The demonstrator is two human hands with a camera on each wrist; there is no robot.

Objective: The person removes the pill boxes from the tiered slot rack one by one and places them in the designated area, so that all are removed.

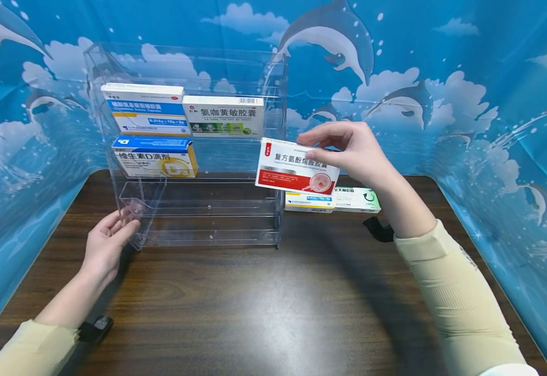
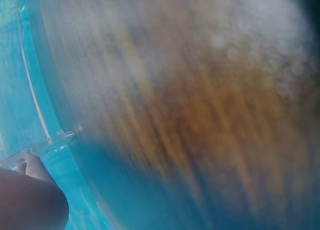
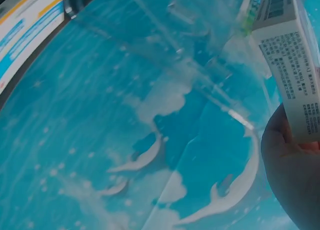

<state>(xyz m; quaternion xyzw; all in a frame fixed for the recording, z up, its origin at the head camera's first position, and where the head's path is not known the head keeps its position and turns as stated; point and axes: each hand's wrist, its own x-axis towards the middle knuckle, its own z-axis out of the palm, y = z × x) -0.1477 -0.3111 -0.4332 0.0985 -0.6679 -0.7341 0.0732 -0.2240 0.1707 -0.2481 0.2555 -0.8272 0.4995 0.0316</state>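
Observation:
Raised beside the right side of a clear acrylic rack (image 1: pixel 207 237), a white and red medicine box (image 1: pixel 297 169) is pinched between the thumb and fingers of my right hand (image 1: pixel 348 146). The right wrist view shows the printed end of this medicine box (image 3: pixel 292 64). My left hand (image 1: pixel 106 243) grips the rack's lower left side panel. On the rack's tiers stand a blue and white box (image 1: pixel 149 112), a white and green box (image 1: pixel 226 117) and a blue and yellow vitamin D box (image 1: pixel 156 159). The left wrist view is mostly blurred tabletop.
Behind the rack's right side, a white and yellow box (image 1: pixel 308 202) and a white and green box (image 1: pixel 357 199) lie on the dark wooden table (image 1: pixel 236 308). A blue curtain printed with dolphins (image 1: pixel 442 52) surrounds the table's back and sides.

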